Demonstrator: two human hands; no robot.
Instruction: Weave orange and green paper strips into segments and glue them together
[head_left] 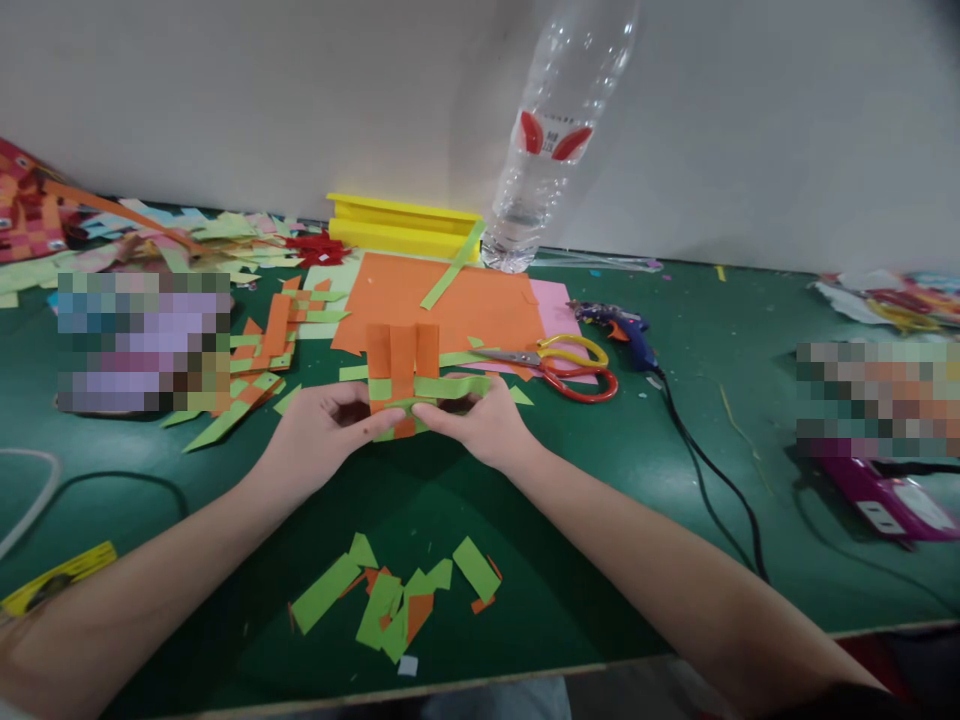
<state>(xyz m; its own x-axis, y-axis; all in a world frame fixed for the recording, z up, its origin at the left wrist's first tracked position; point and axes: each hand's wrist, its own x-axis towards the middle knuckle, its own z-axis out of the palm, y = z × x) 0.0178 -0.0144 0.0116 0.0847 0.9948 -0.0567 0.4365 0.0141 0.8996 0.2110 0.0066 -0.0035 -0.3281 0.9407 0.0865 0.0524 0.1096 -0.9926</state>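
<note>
Orange and green paper strips woven over and under each other form a small piece (403, 375), raised over the green table. My left hand (322, 425) pinches its left lower edge, thumb in front. On the other side my right hand (480, 420) grips the same weave, its thumb pressing near the middle and a green strip running out by its fingers. Both sets of fingertips are partly hidden behind the paper. Just beyond lie scissors (559, 358) with one yellow and one red handle loop, and orange paper sheets (442, 295).
A clear bottle (551, 150) stands by the wall beside a yellow tray-like piece (405, 230). At right is a blue glue gun (626, 335) with its cord (712, 470). Green and orange scraps (386, 600) lie near the front edge. Woven pieces (262, 360) sit at left.
</note>
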